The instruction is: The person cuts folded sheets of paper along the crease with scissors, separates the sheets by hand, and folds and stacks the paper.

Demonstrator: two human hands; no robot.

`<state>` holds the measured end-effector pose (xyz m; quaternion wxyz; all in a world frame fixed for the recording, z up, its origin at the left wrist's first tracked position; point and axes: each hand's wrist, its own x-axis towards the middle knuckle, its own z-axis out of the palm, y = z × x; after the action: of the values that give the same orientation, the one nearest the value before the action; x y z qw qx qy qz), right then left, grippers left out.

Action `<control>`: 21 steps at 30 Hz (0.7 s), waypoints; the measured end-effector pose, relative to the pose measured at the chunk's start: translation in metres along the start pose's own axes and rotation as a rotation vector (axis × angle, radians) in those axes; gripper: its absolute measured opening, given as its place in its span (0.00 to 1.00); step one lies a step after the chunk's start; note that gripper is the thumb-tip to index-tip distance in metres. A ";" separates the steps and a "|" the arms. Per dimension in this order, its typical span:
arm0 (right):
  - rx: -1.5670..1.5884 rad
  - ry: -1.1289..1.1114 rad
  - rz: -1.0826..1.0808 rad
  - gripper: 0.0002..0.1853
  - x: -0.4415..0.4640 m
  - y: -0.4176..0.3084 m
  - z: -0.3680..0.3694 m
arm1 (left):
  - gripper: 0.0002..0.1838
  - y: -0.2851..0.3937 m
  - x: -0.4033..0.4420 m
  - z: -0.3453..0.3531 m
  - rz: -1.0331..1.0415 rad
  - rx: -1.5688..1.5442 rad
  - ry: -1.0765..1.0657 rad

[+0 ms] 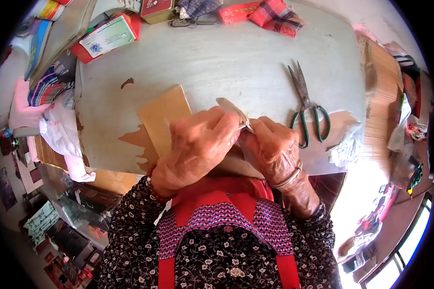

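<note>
Both hands meet above the table's front edge, pinched on a small tan and whitish piece (243, 115) whose material I cannot make out. My left hand (200, 142), with a beaded bracelet at the wrist, has its fingers closed on the piece's left side. A flat greyish tip (225, 103) sticks out beyond these fingers. My right hand (273, 147), with a metal bangle, is closed at the piece's right end. Beside my left hand lies a tan cardboard rectangle (161, 115). Green-handled scissors (306, 103) lie on the table to the right, blades apart.
The worn pale table (202, 62) carries a red box with a white card (108, 41), a red packet (236, 13) and plaid cloth (277, 17) at its far side. Crumpled clear plastic (347, 148) is at the right. White and pink cloth (62, 123) hangs at the left.
</note>
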<state>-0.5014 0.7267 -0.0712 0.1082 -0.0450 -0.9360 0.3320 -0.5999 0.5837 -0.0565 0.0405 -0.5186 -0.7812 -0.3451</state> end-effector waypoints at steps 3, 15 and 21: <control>0.033 -0.018 -0.005 0.08 -0.005 -0.003 -0.002 | 0.07 0.002 0.000 -0.006 -0.032 -0.049 -0.124; 0.259 -0.439 -0.444 0.08 -0.026 -0.010 -0.029 | 0.08 0.026 -0.015 -0.063 0.186 -0.173 -0.640; 0.398 -0.647 -0.509 0.07 -0.024 -0.017 -0.057 | 0.07 0.041 -0.028 -0.078 0.240 -0.312 -0.749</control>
<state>-0.4653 0.7448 -0.0211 -0.1051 0.3141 -0.8209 0.4652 -0.5755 0.5256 0.0112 -0.2856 -0.6953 -0.6145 -0.2396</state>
